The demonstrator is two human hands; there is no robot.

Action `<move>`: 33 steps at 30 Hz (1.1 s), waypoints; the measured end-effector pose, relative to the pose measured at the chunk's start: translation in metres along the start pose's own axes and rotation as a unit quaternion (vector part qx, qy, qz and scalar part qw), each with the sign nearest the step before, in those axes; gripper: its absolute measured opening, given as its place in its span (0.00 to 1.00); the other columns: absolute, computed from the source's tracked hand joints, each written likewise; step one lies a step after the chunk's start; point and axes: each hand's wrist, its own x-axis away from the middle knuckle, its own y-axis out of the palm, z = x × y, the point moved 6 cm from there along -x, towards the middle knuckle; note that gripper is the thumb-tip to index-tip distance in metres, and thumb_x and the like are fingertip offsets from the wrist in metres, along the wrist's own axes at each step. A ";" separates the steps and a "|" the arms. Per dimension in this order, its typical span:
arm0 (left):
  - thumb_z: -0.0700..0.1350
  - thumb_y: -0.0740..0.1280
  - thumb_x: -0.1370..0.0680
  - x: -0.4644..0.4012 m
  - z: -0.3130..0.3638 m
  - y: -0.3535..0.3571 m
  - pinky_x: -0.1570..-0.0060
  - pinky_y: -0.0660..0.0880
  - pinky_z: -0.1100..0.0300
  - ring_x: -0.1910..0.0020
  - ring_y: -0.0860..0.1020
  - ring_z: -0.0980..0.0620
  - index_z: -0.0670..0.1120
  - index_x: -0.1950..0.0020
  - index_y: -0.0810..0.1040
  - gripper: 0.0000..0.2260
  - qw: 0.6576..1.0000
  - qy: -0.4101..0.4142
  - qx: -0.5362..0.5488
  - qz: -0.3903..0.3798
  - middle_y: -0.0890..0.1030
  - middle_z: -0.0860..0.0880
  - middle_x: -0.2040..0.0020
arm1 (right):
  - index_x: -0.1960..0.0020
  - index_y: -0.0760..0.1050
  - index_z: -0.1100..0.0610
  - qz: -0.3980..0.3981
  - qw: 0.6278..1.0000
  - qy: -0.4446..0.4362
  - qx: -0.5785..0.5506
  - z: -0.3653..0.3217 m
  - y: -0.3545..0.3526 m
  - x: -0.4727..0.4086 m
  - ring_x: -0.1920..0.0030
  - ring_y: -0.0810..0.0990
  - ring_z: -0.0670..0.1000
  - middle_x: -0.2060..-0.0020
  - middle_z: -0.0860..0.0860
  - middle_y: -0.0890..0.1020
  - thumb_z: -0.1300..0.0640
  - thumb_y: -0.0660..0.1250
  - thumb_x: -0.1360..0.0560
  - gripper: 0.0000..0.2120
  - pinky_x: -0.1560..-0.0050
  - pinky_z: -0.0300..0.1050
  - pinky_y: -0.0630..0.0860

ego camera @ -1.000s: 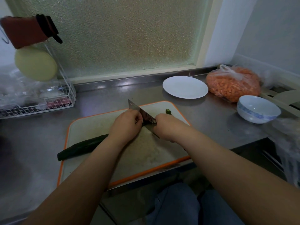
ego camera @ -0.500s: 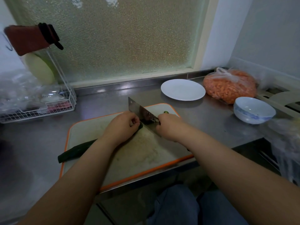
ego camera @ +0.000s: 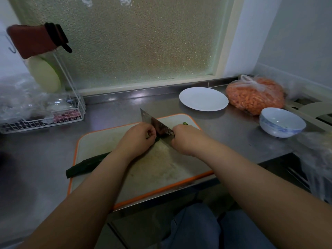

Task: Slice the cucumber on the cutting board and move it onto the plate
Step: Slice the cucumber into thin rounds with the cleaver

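Observation:
A dark green cucumber (ego camera: 86,165) lies slantwise on the orange-rimmed white cutting board (ego camera: 154,169), its left end sticking past the board's edge. My left hand (ego camera: 137,139) presses down on its right part, fingers curled. My right hand (ego camera: 186,140) grips the handle of a cleaver (ego camera: 154,123), whose blade stands against the cucumber right beside my left fingers. A small cut piece of cucumber (ego camera: 185,123) lies on the board behind my right hand. The white plate (ego camera: 203,99) sits bare on the counter behind the board.
A blue-patterned white bowl (ego camera: 282,122) and a plastic bag of orange food (ego camera: 255,97) stand at the right. A white wire rack (ego camera: 43,115) with a pale round board and a red cloth is at the back left. The steel counter's front edge runs under the board.
The view has shifted slightly. The cleaver and both hands stay at the same spot on the cucumber, with the blade a little lower against it.

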 end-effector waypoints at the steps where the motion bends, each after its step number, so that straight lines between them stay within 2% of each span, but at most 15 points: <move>1: 0.45 0.67 0.27 0.000 0.000 0.000 0.68 0.61 0.69 0.64 0.69 0.59 0.53 0.60 0.75 0.04 1.000 0.002 0.000 0.002 0.76 0.53 0.58 | 0.47 0.73 0.59 -0.009 1.000 0.002 0.000 -0.001 0.000 -0.001 0.56 0.77 0.58 0.51 0.57 0.79 0.63 0.58 0.23 0.07 0.65 0.40 0.68; 3: 0.45 0.67 0.27 0.000 0.001 0.000 0.67 0.62 0.64 0.63 0.70 0.56 0.53 0.61 0.75 0.05 1.000 0.006 -0.001 0.006 0.76 0.54 0.59 | 0.47 0.73 0.59 -0.028 1.000 0.011 -0.002 -0.002 0.003 -0.001 0.60 0.73 0.56 0.55 0.57 0.75 0.63 0.58 0.23 0.07 0.72 0.40 0.65; 6: 0.45 0.67 0.27 0.001 0.003 0.000 0.64 0.62 0.60 0.61 0.71 0.54 0.53 0.59 0.74 0.04 1.000 0.014 -0.018 0.011 0.75 0.54 0.59 | 0.41 0.73 0.62 -0.044 0.999 0.021 -0.022 -0.004 0.009 -0.001 0.57 0.75 0.58 0.54 0.58 0.75 0.63 0.58 0.22 0.11 0.66 0.43 0.70; 7: 0.45 0.67 0.26 0.003 0.003 0.000 0.63 0.62 0.60 0.61 0.70 0.54 0.52 0.59 0.75 0.03 0.999 0.016 -0.025 0.017 0.75 0.54 0.58 | 0.42 0.73 0.61 -0.047 0.998 0.020 -0.027 -0.003 0.011 -0.001 0.57 0.77 0.58 0.56 0.57 0.75 0.63 0.58 0.22 0.11 0.64 0.44 0.71; 10: 0.46 0.67 0.26 0.008 0.006 -0.004 0.63 0.62 0.59 0.60 0.69 0.54 0.51 0.58 0.74 0.02 0.997 0.032 -0.045 0.045 0.74 0.53 0.58 | 0.54 0.72 0.60 -0.060 0.996 0.031 -0.067 0.005 0.013 -0.005 0.68 0.74 0.54 0.66 0.54 0.73 0.62 0.59 0.23 0.04 0.71 0.40 0.69; 11: 0.46 0.66 0.26 0.010 0.007 -0.005 0.62 0.62 0.59 0.61 0.69 0.54 0.51 0.57 0.74 0.02 0.997 0.034 -0.050 0.051 0.74 0.53 0.58 | 0.55 0.72 0.61 -0.063 0.994 0.038 -0.079 0.009 0.012 -0.006 0.69 0.74 0.55 0.66 0.56 0.75 0.62 0.59 0.24 0.04 0.72 0.40 0.70; 13: 0.46 0.66 0.26 0.011 0.007 -0.005 0.62 0.64 0.59 0.61 0.69 0.53 0.51 0.57 0.74 0.01 0.996 0.033 -0.058 0.052 0.74 0.52 0.58 | 0.51 0.73 0.62 -0.061 0.992 0.046 -0.100 0.015 0.010 -0.004 0.69 0.76 0.57 0.65 0.60 0.78 0.61 0.58 0.24 0.07 0.71 0.42 0.72; 15: 0.46 0.66 0.26 0.010 0.007 -0.004 0.62 0.65 0.58 0.60 0.71 0.52 0.51 0.57 0.74 0.01 0.997 0.029 -0.057 0.046 0.74 0.52 0.58 | 0.50 0.71 0.59 -0.053 0.993 0.033 -0.103 0.013 0.008 0.001 0.66 0.75 0.57 0.63 0.57 0.76 0.59 0.57 0.23 0.06 0.72 0.41 0.70; 18: 0.46 0.65 0.26 0.008 0.005 -0.002 0.62 0.66 0.58 0.60 0.72 0.51 0.51 0.58 0.74 0.02 0.998 0.024 -0.050 0.033 0.74 0.52 0.58 | 0.49 0.72 0.57 -0.023 0.997 0.007 -0.073 0.008 0.005 0.006 0.53 0.77 0.59 0.55 0.57 0.76 0.59 0.57 0.22 0.05 0.62 0.43 0.68; 21: 0.45 0.66 0.26 0.006 0.004 -0.001 0.63 0.64 0.59 0.60 0.72 0.51 0.51 0.59 0.74 0.03 0.999 0.022 -0.038 0.025 0.75 0.52 0.58 | 0.45 0.74 0.59 0.014 0.999 0.000 -0.045 0.006 0.003 0.008 0.44 0.77 0.59 0.45 0.59 0.79 0.60 0.57 0.22 0.09 0.58 0.42 0.66; 33: 0.46 0.67 0.27 0.004 0.001 -0.001 0.63 0.64 0.60 0.60 0.73 0.52 0.52 0.61 0.74 0.04 1.000 0.009 -0.019 0.014 0.77 0.51 0.58 | 0.43 0.74 0.61 0.014 1.000 -0.002 -0.011 0.000 0.000 0.006 0.43 0.77 0.59 0.43 0.59 0.79 0.61 0.58 0.23 0.11 0.56 0.42 0.67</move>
